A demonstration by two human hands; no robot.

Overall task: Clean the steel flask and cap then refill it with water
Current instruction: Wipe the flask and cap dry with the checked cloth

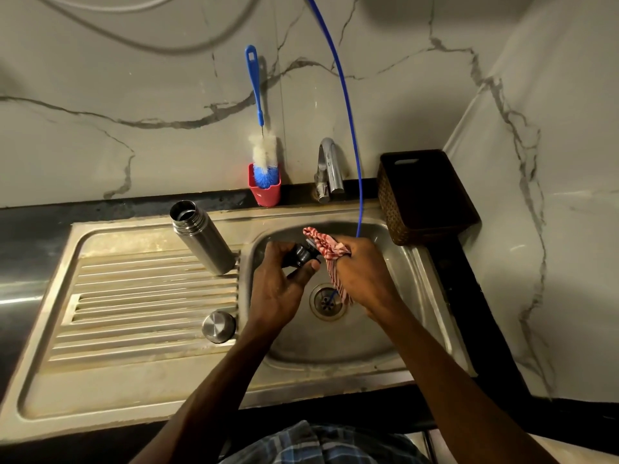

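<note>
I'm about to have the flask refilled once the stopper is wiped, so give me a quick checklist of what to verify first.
1. Flask open and upright on the drainboard: ok.
2. Stopper gripped in left hand: ok.
3. Cloth in right hand, against the stopper: ok.
4. Steel cap set aside on the drainboard: ok.
5. Flask inside clean: cannot tell.
6. Tap running: not ok, no water visible.
</note>
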